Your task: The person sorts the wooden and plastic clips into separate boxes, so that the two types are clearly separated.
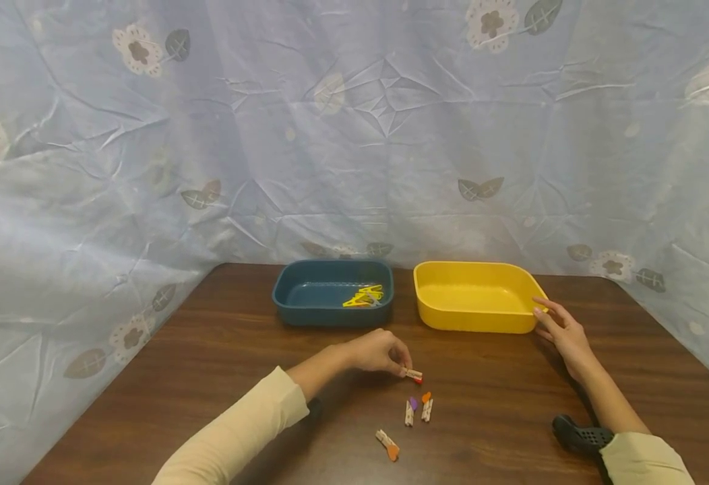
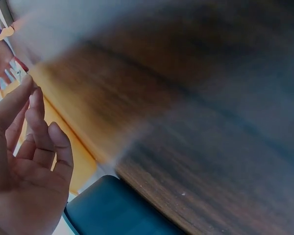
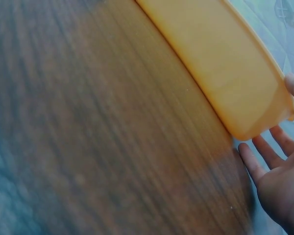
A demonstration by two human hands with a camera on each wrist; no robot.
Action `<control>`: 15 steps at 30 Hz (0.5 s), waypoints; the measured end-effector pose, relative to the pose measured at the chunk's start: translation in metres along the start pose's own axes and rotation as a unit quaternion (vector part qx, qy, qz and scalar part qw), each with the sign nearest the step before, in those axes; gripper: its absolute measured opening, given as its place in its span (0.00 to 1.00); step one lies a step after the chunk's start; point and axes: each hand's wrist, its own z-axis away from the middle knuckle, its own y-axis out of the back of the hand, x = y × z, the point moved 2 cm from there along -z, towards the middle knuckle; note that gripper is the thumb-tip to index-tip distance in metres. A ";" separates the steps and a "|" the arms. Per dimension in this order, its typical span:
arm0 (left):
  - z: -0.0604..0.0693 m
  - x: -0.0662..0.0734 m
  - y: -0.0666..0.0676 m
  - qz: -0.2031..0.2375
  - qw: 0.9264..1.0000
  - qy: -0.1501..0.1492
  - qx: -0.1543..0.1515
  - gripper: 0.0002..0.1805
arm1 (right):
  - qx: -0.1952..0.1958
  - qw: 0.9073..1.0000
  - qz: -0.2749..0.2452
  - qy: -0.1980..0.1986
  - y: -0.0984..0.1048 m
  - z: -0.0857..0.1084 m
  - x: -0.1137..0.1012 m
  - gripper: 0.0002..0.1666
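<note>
My left hand [image 1: 379,351] pinches a small wooden clothespin [image 1: 414,374] with a red decoration, held at the fingertips just above or on the table; the head view does not settle which. In the left wrist view the same clothespin [image 2: 20,71] sticks out past the thumb and index finger. My right hand [image 1: 567,340] rests at the right front corner of the yellow bin [image 1: 482,322], touching its rim with fingers spread. Three more wooden clothespins lie nearer me: one with a purple heart [image 1: 410,412], one with an orange top [image 1: 427,408], another with an orange heart [image 1: 387,444].
Left of the yellow bin stands a dark blue bin [image 1: 330,316] holding several yellow clips [image 1: 363,296] and a grey one. Both sit at the back of the brown wooden table [image 1: 227,350], before a flowered curtain [image 1: 354,135]. A black strap device [image 1: 581,434] is on the right wrist.
</note>
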 end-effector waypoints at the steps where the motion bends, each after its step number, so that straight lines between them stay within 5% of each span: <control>1: 0.000 0.000 0.001 0.003 1.000 0.001 0.006 0.04 | -0.001 1.000 0.001 0.001 0.000 0.000 0.000 0.32; 15: -0.007 -0.003 0.002 0.014 0.998 0.012 0.055 0.04 | -0.007 1.000 0.001 0.005 0.000 0.001 -0.001 0.32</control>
